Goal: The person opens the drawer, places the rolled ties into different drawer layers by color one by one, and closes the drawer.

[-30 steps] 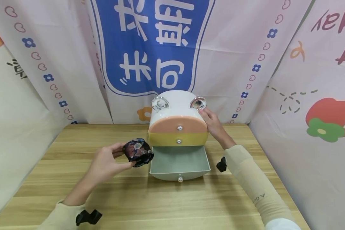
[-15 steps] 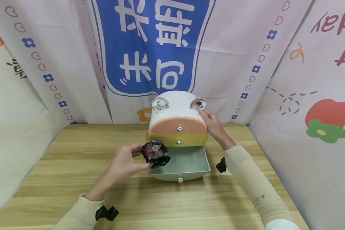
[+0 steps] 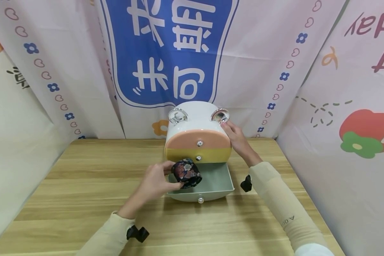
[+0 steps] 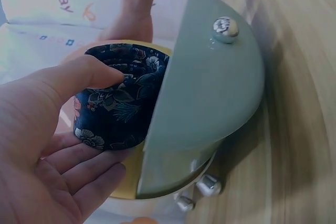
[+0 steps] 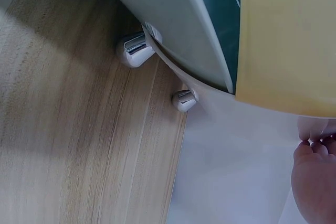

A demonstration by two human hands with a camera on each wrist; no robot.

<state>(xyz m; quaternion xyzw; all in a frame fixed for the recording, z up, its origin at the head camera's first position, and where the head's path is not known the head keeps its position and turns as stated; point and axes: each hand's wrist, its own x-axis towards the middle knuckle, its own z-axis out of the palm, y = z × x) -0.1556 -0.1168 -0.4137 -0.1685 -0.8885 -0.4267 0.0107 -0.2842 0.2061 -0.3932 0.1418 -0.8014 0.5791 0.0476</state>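
Note:
My left hand (image 3: 158, 180) pinches a rolled-up dark cloth (image 3: 187, 173) with a flower print between thumb and fingers. The roll is over the left part of the pulled-out green drawer (image 3: 215, 177), whose visible inside is bare. In the left wrist view the thumb lies across the roll (image 4: 118, 98), and the drawer front (image 4: 210, 87) hides its far edge. The small drawer cabinet (image 3: 196, 117) is white, with peach and yellow drawers pushed in above the green one. My right hand (image 3: 238, 139) rests against the cabinet's right side, just below a round silver eye-shaped ornament (image 3: 220, 115).
The cabinet stands toward the back of a wooden table (image 3: 83, 185), before a printed cloth backdrop (image 3: 252, 64). Each drawer has a silver knob, the green one's knob (image 3: 200, 200) facing front. Short silver feet (image 5: 184, 100) hold the cabinet's base off the table.
My left hand has carried the rolled cloth rightward, from beside the green drawer to over its left part. My right hand stays on the cabinet.

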